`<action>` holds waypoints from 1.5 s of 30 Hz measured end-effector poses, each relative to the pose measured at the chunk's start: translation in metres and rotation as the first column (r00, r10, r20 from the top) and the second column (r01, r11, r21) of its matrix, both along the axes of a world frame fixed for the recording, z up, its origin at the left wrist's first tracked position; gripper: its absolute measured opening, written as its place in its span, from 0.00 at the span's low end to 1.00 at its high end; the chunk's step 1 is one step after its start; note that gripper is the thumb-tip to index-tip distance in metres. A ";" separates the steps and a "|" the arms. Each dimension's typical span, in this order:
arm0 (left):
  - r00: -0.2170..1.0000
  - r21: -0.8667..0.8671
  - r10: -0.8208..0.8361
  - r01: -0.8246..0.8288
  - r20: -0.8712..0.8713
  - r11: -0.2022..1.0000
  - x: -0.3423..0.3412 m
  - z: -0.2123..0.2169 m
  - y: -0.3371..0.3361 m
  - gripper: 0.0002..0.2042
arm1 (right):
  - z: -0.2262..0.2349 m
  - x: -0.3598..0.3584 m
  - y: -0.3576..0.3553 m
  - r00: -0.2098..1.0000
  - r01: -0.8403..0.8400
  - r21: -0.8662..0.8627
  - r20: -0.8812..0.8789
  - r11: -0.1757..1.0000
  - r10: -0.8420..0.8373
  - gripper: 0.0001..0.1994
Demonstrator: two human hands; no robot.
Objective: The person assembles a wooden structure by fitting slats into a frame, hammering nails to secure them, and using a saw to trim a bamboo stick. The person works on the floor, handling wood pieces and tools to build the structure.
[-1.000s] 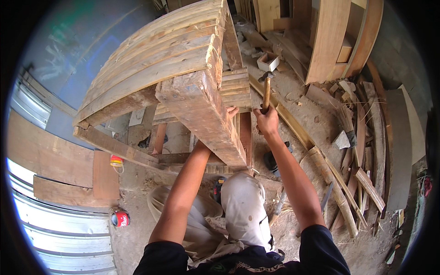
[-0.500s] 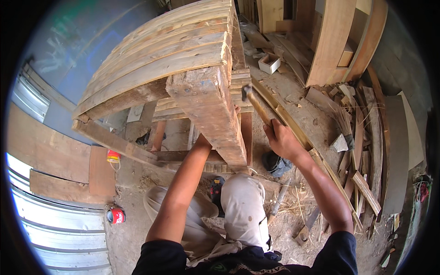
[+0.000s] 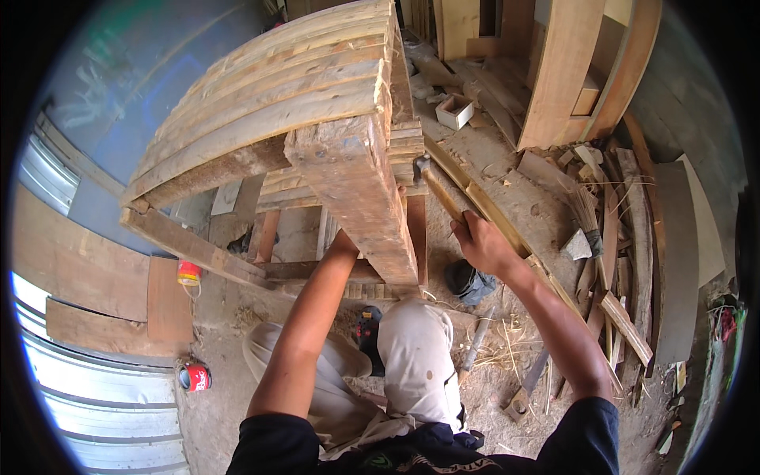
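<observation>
Hammer [image 3: 443,195], slim wooden handle and dark metal head, clamped in curled fingers of right hand [image 3: 483,242]; head held just beside ends of rough short slats [image 3: 406,147]. Left hand [image 3: 402,191] mostly hidden behind thick, square-edged beam [image 3: 348,182]; its grip cannot be told. Slatted wooden frame [image 3: 273,101], pale, splintery-edged, stood on dusty floor [image 3: 540,207]. Flat-bladed tool [image 3: 536,371] laid at right.
</observation>
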State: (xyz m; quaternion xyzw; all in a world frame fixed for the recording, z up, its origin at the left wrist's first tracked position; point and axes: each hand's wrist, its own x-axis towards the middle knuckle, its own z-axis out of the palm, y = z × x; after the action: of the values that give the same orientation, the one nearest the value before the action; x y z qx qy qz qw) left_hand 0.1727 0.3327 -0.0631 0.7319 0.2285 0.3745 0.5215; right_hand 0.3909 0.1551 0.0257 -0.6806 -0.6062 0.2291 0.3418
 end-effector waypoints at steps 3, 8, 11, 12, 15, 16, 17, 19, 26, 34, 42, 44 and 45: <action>0.998 0.094 0.011 -0.017 0.064 0.995 0.002 -0.005 0.005 0.18 | -0.010 -0.001 0.002 0.994 0.097 0.015 -0.050 0.995 -0.097 0.15; 0.974 0.397 0.200 -0.144 -0.105 0.907 -0.010 0.000 0.004 0.13 | -0.024 0.002 -0.001 0.999 -0.008 -0.001 0.050 1.000 0.008 0.15; 0.855 0.210 0.503 -0.518 0.124 0.829 -0.031 0.034 -0.032 0.11 | -0.031 0.003 -0.007 0.996 0.077 0.071 -0.058 0.995 -0.073 0.15; 0.769 0.066 0.611 -0.631 0.190 0.773 -0.037 0.049 -0.053 0.12 | -0.033 0.001 -0.008 0.993 0.080 0.108 -0.090 0.991 -0.071 0.16; 0.594 0.330 0.698 -0.804 0.400 0.495 -0.036 0.090 -0.132 0.20 | -0.045 -0.013 -0.013 0.964 0.135 0.102 -0.245 0.986 -0.107 0.16; 0.677 0.506 0.572 -0.732 0.462 0.457 -0.027 0.103 -0.145 0.25 | -0.049 -0.017 -0.011 0.949 0.133 0.060 -0.296 0.989 -0.109 0.16; 0.754 0.714 0.533 -0.608 0.384 0.346 -0.016 0.111 -0.156 0.27 | -0.053 -0.022 -0.011 0.932 0.121 -0.023 -0.340 0.992 -0.122 0.16; 0.772 0.832 0.592 -0.471 0.229 0.292 0.012 0.115 -0.162 0.33 | -0.058 -0.030 -0.013 0.951 0.113 -0.016 -0.287 0.994 -0.112 0.16; 0.678 0.891 0.651 -0.454 0.342 0.005 0.027 0.102 -0.133 0.28 | -0.043 -0.029 -0.022 0.961 0.081 -0.019 -0.265 0.997 -0.083 0.18; 0.681 0.879 0.638 -0.476 0.360 0.011 0.027 0.100 -0.136 0.23 | -0.027 -0.025 -0.009 0.962 0.158 0.076 -0.236 0.985 -0.136 0.14; 0.688 0.892 0.642 -0.451 0.340 0.011 0.022 0.095 -0.134 0.24 | -0.015 -0.023 -0.010 0.960 0.107 0.103 -0.268 0.989 -0.076 0.18; 0.694 0.901 0.639 -0.435 0.331 0.006 0.021 0.095 -0.134 0.24 | -0.015 -0.027 -0.010 0.969 0.111 0.014 -0.224 0.994 -0.105 0.17; 0.695 0.901 0.638 -0.433 0.331 0.005 0.021 0.095 -0.134 0.24 | -0.015 -0.028 -0.009 0.975 0.070 -0.061 -0.206 0.996 -0.081 0.17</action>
State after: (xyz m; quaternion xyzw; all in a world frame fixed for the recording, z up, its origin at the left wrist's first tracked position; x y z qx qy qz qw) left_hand 0.1933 0.1986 0.0317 0.7700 0.2619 0.5344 -0.2301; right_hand 0.3631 0.1458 0.0107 -0.6843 -0.5342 0.3020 0.3939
